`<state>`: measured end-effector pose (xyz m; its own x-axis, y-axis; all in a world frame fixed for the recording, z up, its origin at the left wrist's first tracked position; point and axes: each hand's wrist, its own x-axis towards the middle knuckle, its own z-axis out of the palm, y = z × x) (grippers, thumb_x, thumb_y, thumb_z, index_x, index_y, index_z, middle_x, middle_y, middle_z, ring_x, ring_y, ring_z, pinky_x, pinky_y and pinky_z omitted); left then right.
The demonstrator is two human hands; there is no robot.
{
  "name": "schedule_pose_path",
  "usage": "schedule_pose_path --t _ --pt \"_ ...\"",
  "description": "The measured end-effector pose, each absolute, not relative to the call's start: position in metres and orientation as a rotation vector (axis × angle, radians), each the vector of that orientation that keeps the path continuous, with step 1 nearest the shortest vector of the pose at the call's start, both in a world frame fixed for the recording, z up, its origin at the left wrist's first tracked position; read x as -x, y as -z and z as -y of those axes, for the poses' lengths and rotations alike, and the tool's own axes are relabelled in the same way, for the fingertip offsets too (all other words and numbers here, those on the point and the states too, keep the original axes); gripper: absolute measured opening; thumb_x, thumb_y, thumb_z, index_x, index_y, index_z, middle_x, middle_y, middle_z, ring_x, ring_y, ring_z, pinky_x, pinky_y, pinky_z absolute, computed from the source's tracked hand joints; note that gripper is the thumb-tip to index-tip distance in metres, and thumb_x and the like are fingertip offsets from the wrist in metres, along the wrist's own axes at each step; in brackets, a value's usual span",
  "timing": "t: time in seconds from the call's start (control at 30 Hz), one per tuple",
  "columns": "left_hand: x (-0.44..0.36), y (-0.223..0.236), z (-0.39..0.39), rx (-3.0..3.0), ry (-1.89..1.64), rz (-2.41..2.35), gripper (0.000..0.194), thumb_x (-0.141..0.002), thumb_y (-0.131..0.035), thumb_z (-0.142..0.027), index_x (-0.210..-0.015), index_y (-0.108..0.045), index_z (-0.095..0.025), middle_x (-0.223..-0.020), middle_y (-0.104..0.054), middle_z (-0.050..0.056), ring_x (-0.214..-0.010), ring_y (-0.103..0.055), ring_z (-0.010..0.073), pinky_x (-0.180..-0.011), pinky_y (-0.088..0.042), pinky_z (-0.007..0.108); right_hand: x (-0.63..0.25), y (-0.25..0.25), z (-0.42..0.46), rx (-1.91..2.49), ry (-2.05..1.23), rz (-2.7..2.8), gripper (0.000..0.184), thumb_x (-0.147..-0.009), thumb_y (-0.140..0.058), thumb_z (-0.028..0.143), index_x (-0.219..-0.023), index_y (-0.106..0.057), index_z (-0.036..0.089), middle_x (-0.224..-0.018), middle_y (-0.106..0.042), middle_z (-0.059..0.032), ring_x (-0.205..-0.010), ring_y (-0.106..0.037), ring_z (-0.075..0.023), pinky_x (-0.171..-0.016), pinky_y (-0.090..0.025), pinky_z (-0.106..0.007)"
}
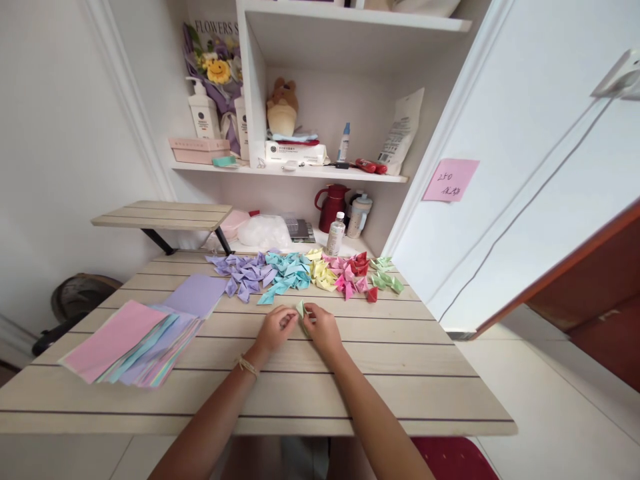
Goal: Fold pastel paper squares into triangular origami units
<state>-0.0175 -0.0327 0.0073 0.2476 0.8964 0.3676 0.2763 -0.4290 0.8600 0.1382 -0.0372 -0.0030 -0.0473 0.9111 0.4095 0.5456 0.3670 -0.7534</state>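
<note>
A small piece of folded light green paper [300,308] stands between my two hands, above the middle of the table. My right hand [323,328] pinches it from the right side. Curled fingers of my left hand [277,329] come close to its left edge; whether they grip the paper is too small to tell. Beyond my hands lies a row of folded paper pieces, grouped by colour: purple [245,272], blue [287,270], yellow [323,275], pink [346,277], red [359,265] and light green [387,277].
Stacked coloured paper sheets [135,343] lie fanned at the left, a purple sheet [197,295] behind them. A small raised wooden shelf [163,215] stands at the back left. Behind the row are a bottle [335,235], a red jug [333,208] and a tumbler [359,217].
</note>
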Motion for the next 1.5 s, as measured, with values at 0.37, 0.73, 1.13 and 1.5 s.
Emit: schedule_pose_path --t 0.37,0.73,1.13,1.5 --pt "0.013 0.003 0.027 -1.726 -1.259 -1.181 0.014 -0.074 -0.057 -0.028 -0.066 -0.062 -0.019 -0.061 -0.062 0.004 -0.059 -0.057 0.0173 -0.06 -0.045 0.026 -0.124 0.001 0.043 1.362 -0.314 1.839 0.032 -0.08 -0.047 0.016 -0.109 -0.059 0.024 -0.1 -0.065 -0.0081 -0.086 -0.061 -0.0208 -0.075 -0.045 -0.028" --pt "0.019 0.005 0.022 -1.557 -1.197 -0.938 0.036 -0.071 -0.062 -0.031 -0.104 -0.065 -0.017 -0.098 -0.067 0.007 -0.076 -0.064 0.0196 -0.072 -0.053 0.035 -0.141 0.006 0.028 1.032 -1.123 1.123 0.019 -0.064 -0.066 0.029 -0.078 -0.067 0.017 -0.104 -0.066 -0.0094 -0.087 -0.064 -0.0233 -0.077 -0.05 -0.035" --pt "0.023 0.004 0.017 -1.332 -1.192 -0.903 0.026 -0.063 -0.071 -0.032 -0.081 -0.066 -0.014 -0.072 -0.069 0.005 -0.062 -0.064 0.0165 -0.059 -0.053 0.029 -0.156 -0.003 0.029 0.931 -1.388 1.232 0.031 -0.044 -0.082 0.03 -0.069 -0.071 0.017 -0.113 -0.062 -0.0105 -0.093 -0.063 -0.0275 -0.081 -0.049 -0.038" --pt "0.026 -0.002 0.019 -1.226 -1.1 -0.87 0.034 -0.052 -0.079 -0.026 -0.08 -0.066 -0.012 -0.081 -0.072 0.007 -0.07 -0.065 0.0176 -0.07 -0.051 0.03 -0.16 0.004 0.026 0.919 -1.47 1.175 0.03 -0.048 -0.081 0.029 -0.075 -0.071 0.017 -0.08 -0.071 -0.0057 -0.078 -0.065 -0.0213 -0.078 -0.048 -0.035"
